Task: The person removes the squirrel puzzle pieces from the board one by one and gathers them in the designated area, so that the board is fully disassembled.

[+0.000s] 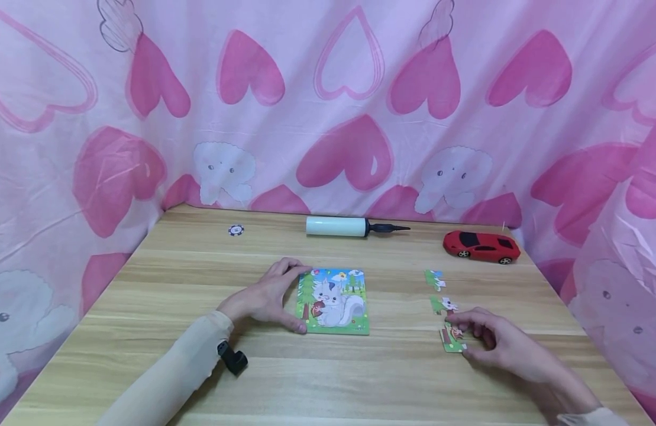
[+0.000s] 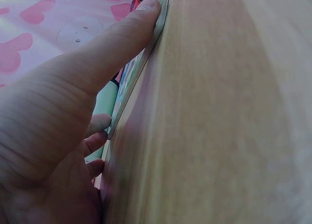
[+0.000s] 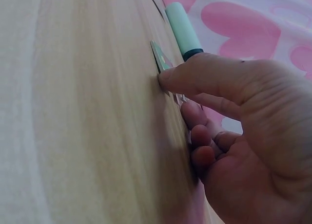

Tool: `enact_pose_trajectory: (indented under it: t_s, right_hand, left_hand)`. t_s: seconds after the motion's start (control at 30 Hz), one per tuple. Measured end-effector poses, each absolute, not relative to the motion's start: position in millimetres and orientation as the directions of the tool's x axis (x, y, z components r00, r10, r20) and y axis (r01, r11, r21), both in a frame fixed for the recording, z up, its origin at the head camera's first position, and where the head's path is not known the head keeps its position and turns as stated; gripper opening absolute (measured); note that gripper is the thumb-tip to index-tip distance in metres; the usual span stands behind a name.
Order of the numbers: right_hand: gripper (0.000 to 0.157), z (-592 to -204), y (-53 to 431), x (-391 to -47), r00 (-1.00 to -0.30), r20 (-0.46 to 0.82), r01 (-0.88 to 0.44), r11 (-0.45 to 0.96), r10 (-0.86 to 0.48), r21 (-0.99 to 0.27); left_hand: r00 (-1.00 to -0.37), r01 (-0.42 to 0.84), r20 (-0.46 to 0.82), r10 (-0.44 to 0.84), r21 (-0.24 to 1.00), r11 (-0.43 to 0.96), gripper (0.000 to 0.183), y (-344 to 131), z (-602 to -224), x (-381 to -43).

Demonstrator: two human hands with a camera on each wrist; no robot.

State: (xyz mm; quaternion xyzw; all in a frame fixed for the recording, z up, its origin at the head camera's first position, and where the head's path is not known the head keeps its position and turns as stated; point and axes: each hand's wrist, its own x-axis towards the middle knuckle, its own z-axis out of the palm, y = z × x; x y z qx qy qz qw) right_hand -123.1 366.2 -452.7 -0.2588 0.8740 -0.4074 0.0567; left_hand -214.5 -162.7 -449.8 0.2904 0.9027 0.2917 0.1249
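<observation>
A square puzzle board [image 1: 338, 305] printed with a white squirrel lies flat on the wooden table in the head view. My left hand [image 1: 269, 299] spans its left side, with the thumb at the near corner and fingertips at the far corner. Off to the right, three jigsaw pieces stand in a column: a far piece [image 1: 435, 280], a middle piece [image 1: 442, 305] and a near piece [image 1: 452, 338] showing red and green. My right hand [image 1: 500, 343] holds the near piece by its edges between thumb and forefinger, low over the table. In the right wrist view the thumb [image 3: 178, 80] partly covers a piece.
Toward the back lie a pale hand pump [image 1: 336, 226] with a black nozzle and a round black-and-white chip [image 1: 236, 229]. A red toy car [image 1: 482, 247] stands at the back right. A pink heart-patterned curtain [image 1: 343, 154] hangs behind the table [image 1: 328, 378] and along its sides.
</observation>
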Motion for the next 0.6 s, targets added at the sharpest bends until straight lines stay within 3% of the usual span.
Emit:
enact_pose_trajectory:
  t_s: [0.6]
  right_hand:
    - [0.057,-453.6,368.1,-123.6,-0.856,0.100,-0.404,0.537,-0.507,-0.741]
  left_hand:
    - [-0.801,0.450,-0.055,0.596,0.601,0.661,0.134,-162.6,-449.9,-213.8]
